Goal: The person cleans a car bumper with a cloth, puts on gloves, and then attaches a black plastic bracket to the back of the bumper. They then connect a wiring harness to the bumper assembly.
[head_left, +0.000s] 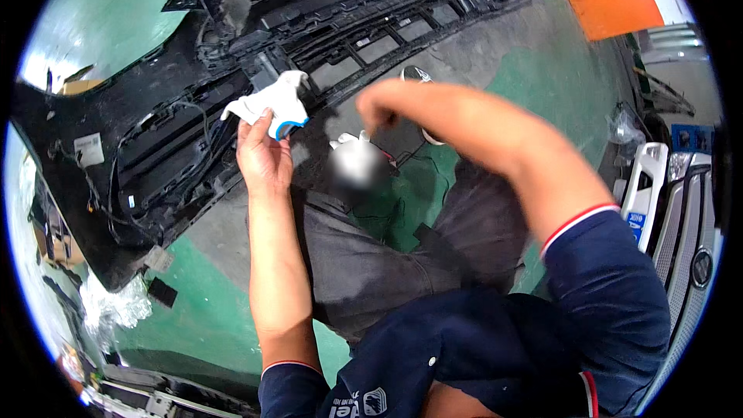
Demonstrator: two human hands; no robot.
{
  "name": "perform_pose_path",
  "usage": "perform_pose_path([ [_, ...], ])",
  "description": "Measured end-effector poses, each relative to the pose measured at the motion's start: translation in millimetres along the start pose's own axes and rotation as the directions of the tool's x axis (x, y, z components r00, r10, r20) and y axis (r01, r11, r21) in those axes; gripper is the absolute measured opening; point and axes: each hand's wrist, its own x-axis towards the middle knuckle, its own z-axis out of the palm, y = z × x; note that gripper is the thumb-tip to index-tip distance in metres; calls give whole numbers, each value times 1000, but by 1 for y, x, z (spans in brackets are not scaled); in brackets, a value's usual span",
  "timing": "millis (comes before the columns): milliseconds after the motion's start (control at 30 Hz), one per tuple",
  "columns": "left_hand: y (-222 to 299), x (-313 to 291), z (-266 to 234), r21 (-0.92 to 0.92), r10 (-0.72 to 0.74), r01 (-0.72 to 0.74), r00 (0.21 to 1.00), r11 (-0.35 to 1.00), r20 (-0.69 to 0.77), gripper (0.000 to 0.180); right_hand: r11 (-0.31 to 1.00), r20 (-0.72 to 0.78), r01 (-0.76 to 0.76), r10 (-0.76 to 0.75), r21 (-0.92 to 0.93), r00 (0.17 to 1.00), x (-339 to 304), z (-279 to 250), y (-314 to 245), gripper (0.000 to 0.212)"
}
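Observation:
My left hand (263, 151) pinches a white knit work glove (272, 102) by its blue-edged cuff, holding it up over the near edge of a large black car bumper (178, 139). The glove's fingers hang loosely to the left and up. In front of my body, my bent right arm brings my right hand (377, 111) close above a second white glove (352, 156). That glove is partly blurred, and whether it lies on something or moves I cannot tell. The right hand's fingers point down, smeared and mostly hidden.
A grey mat (457, 46) lies under the bumper on the green floor (186, 333). Clear plastic wrap (112, 306) sits at lower left. An orange sheet (611, 0) is at upper right, with a grille (681, 224) and a white trim part (646, 186) along the right.

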Motion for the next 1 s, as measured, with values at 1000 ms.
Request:
perform_pose_path([
  [1000,-103,57,16,-122,17,-19,1000,992,-15,45,-527,-866,839,347,137,360,-123,-44,-14,33],
])
